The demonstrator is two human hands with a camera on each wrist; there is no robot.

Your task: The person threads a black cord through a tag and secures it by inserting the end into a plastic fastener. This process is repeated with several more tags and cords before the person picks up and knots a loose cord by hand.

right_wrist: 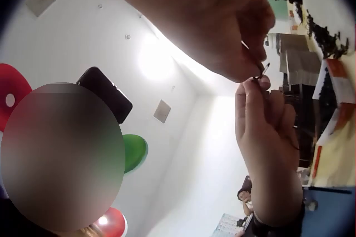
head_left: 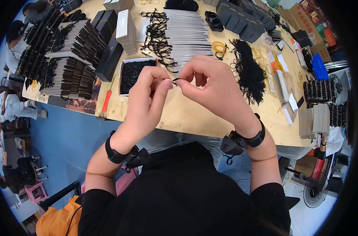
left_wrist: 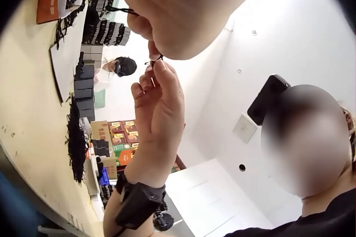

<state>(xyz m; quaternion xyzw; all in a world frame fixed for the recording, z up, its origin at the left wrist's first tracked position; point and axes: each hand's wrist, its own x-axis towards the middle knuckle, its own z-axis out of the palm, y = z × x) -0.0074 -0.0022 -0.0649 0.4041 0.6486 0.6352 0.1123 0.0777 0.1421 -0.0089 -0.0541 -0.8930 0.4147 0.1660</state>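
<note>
Both hands meet over the front of the table, raised above it. My left hand [head_left: 145, 100] pinches one part of a thin black cord [head_left: 175, 80] between thumb and forefinger. My right hand [head_left: 214, 88] pinches the same cord close by, its other fingers curled in. In the right wrist view a short end of the cord [right_wrist: 266, 68] sticks up between the fingertips. Just behind the left hand stands an open box [head_left: 121, 84] filled with black cords. Flat grey strips [head_left: 188, 33] with black cord loops lie in a row beyond the hands.
A red-handled tool [head_left: 106, 101] lies near the table's front edge. Stacked corded strips [head_left: 69, 74] and a long black box [head_left: 109, 61] stand at left. Right of the hands lies a heap of black cords [head_left: 249, 72], with yellow bands [head_left: 219, 49] nearby and dark boxes [head_left: 242, 21] behind.
</note>
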